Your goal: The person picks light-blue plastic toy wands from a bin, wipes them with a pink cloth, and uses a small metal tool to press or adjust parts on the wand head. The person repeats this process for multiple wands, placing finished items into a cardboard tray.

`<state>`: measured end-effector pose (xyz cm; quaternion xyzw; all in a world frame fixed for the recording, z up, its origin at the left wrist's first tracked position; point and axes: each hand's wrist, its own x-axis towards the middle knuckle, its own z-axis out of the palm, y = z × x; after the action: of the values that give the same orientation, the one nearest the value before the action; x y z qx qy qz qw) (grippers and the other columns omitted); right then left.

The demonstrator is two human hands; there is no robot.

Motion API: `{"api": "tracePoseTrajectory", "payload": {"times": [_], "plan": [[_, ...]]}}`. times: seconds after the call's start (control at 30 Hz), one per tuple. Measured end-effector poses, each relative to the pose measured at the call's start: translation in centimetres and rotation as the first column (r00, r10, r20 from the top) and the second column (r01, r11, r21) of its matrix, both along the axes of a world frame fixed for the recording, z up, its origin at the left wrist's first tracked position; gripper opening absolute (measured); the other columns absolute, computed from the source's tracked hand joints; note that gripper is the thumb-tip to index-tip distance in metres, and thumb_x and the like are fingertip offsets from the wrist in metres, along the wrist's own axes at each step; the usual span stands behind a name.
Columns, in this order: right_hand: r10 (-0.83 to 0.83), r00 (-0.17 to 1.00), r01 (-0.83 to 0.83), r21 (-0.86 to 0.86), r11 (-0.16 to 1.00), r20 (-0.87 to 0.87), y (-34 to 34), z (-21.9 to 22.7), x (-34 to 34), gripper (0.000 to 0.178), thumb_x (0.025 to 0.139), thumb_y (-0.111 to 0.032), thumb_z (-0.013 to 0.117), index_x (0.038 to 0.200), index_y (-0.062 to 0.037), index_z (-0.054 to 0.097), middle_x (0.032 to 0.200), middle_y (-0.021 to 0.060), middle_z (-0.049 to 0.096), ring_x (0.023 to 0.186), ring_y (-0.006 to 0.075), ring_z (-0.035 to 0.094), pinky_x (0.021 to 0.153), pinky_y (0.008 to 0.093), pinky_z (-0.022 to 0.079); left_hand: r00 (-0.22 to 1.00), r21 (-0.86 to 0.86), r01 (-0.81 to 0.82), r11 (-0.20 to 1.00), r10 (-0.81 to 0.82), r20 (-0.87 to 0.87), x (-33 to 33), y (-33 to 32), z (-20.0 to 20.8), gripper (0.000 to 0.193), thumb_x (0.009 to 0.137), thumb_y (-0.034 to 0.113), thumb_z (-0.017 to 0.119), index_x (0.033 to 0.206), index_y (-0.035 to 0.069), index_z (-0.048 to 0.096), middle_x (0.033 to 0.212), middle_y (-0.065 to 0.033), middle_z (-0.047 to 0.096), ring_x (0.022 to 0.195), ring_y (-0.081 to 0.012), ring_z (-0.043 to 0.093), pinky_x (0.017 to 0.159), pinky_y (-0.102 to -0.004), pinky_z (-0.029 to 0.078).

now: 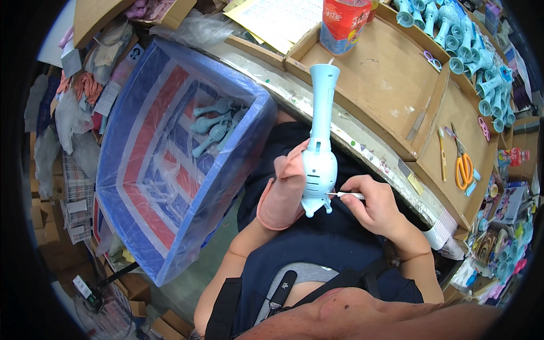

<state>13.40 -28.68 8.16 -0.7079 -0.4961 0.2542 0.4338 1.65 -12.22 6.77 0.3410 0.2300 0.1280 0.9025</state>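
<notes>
My left hand, in a pink glove, is closed around the round body of a light-blue plastic toy part. The part has a long flared neck pointing away from me, slots in its body and small nubs at the near end. In my right hand a slim white-handled tool is pinched between thumb and fingers. Its fine tip is at the lower right side of the body; whether it touches the plastic I cannot tell. The part is held over my dark-clothed lap, in front of the bench edge.
At my left stands a plastic-lined blue, red and white bin with several similar blue parts. Shallow cardboard trays cover the bench, holding a red drink container, orange-handled scissors and a yellow brush. More blue parts are piled beyond.
</notes>
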Motion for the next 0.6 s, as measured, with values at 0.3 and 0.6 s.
{"api": "tracePoseTrajectory", "payload": {"times": [0.3,0.6], "plan": [[0.077,0.996,-0.076,-0.008,0.997,0.042,0.1,-0.2,-0.1,0.015,0.091,-0.019,0.066,0.091,-0.0047,0.062,0.078,0.0098,0.066,0.067,0.0277,0.065,0.058,0.0349,0.051,0.999,-0.044,-0.026,0.999,0.027,0.021,-0.1,-0.6,0.6,0.056,0.095,0.03,0.06,0.137,0.0,0.04,0.098,-0.0052,0.058,0.079,-0.0128,0.063,0.068,-0.0289,0.057],[-0.032,0.996,0.041,0.108,0.993,-0.086,-0.1,-1.8,-1.2,0.014,0.089,-0.015,0.069,0.09,-0.0031,0.061,0.073,0.0108,0.064,0.06,0.027,0.063,0.053,0.0329,0.049,0.989,0.199,0.118,0.973,-0.133,0.064,-0.1,0.2,-0.7,0.058,0.087,0.02,0.055,0.138,-0.004,0.041,0.114,-0.012,0.06,0.092,-0.0213,0.065,0.079,-0.0338,0.057]]}}
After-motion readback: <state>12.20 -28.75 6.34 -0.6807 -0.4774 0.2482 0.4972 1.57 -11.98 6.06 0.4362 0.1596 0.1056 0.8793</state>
